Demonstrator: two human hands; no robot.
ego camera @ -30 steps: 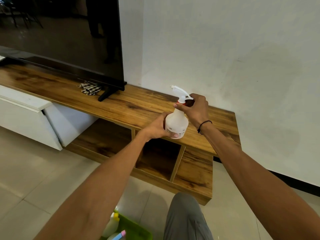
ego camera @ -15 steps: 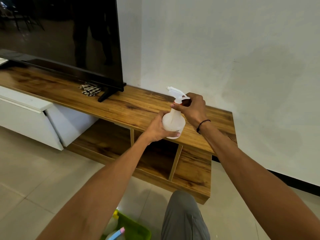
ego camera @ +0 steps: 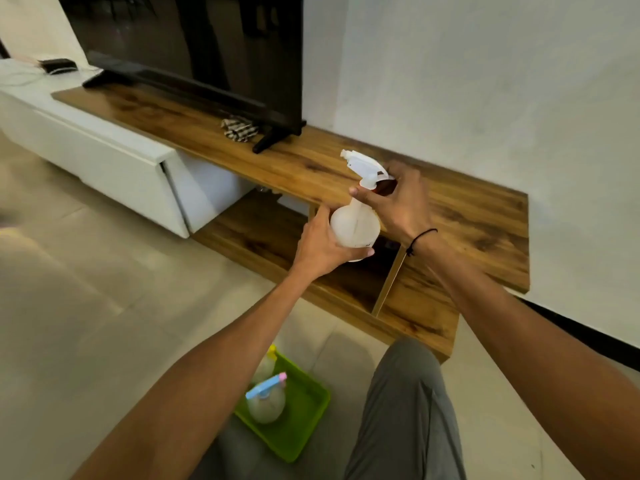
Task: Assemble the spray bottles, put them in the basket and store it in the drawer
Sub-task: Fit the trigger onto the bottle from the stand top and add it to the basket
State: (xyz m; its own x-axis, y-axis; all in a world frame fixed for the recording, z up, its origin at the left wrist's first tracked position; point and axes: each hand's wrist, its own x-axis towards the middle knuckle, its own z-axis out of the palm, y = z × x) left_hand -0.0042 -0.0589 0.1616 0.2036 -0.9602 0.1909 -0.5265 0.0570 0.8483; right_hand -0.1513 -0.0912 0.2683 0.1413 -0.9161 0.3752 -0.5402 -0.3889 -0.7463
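White drawer unit point(ego camera: 114, 168) far left, front partly blurred, its left end cut off by the frame edge. TV point(ego camera: 194, 46) above it, top cropped; checked cloth point(ego camera: 239, 129) by the TV foot on the wood console top point(ego camera: 467, 216). Green basket point(ego camera: 304, 420) on the floor at bottom centre, partly behind the left forearm: blue-trigger bottle point(ego camera: 266, 400) inside, a second yellow-topped bottle point(ego camera: 266, 362) behind it, mostly hidden. Left hand point(ego camera: 320, 245) wrapped around the lower body of the white spray bottle point(ego camera: 353, 226), fingers curled closed under its base. Bottle held upright in the air in front of the console's edge, over the open shelf. Right hand point(ego camera: 398, 202) closed on the neck just below the white trigger head point(ego camera: 363, 166); collar hidden by the fingers, so can't tell how the head is seated. Knee in grey trousers point(ego camera: 408, 393) bottom right.
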